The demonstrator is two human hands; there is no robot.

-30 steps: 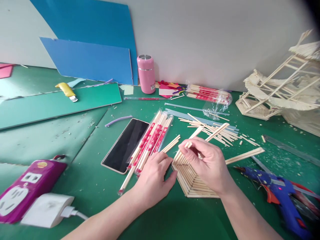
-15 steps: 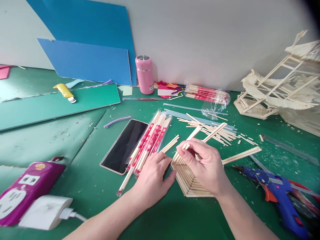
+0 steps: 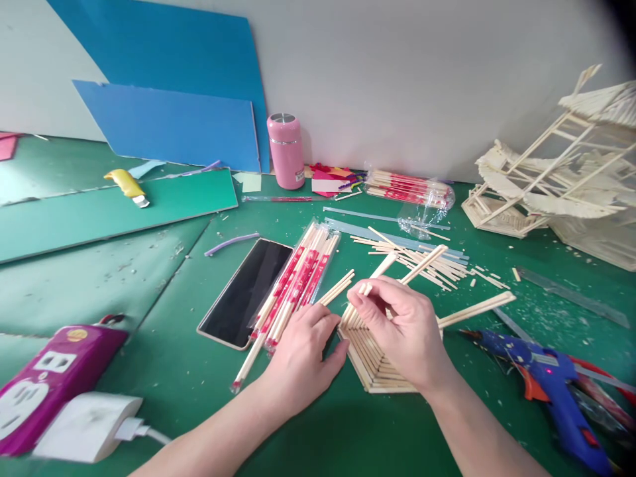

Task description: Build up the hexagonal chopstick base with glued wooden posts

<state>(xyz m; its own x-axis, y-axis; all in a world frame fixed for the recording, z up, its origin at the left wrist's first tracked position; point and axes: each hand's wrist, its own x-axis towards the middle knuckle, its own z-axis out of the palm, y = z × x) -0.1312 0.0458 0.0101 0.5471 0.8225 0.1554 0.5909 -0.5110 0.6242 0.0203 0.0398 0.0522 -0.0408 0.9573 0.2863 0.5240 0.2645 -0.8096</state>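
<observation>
My right hand is closed in a pinch on a pair of wooden sticks, which rise at a slant from the left corner of a many-sided stick base. My left hand lies beside that corner, thumb and forefinger apart, fingertips at the base's edge. Its other fingers are curled and partly hidden. More paired sticks slant out behind my right hand, and another pair points right. Some short sticks show past my left fingers; their lower ends are hidden.
Left of my hands lie wrapped chopsticks and a phone. A blue glue gun rests at right, near loose sticks. Behind stand a pink flask and a stick model. A purple power strip sits at left.
The whole view has shifted slightly. Both hands keep the same pose, with the right still pinching the pair of sticks at the base's corner.
</observation>
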